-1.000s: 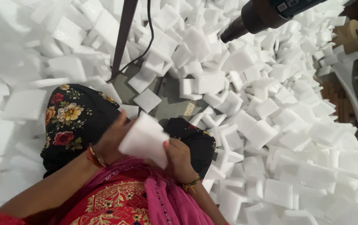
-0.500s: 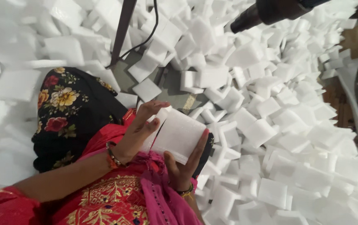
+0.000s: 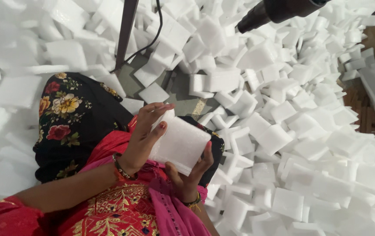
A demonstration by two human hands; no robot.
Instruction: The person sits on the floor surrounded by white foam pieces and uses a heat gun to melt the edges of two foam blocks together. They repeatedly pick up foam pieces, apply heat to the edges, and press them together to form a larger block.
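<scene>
White foam square [image 3: 179, 142]: grasped between left hand [image 3: 141, 140], fingers over its top edge, and right hand [image 3: 187, 175] cupping beneath.

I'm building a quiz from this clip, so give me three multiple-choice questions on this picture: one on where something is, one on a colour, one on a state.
1. Where does the white foam block sit?
A. between both hands
B. on the pile
C. under the black nozzle

2. What colour is the floral cloth's ground?
A. white
B. black
C. green

3. How does the right hand meet the block?
A. apart from it
B. flat on top
C. cupping its lower edge

Answers: 1 A, the left hand and right hand grip it over the lap. 2 B, flowers lie on black. 3 C, fingers wrap the lower corner.
</scene>
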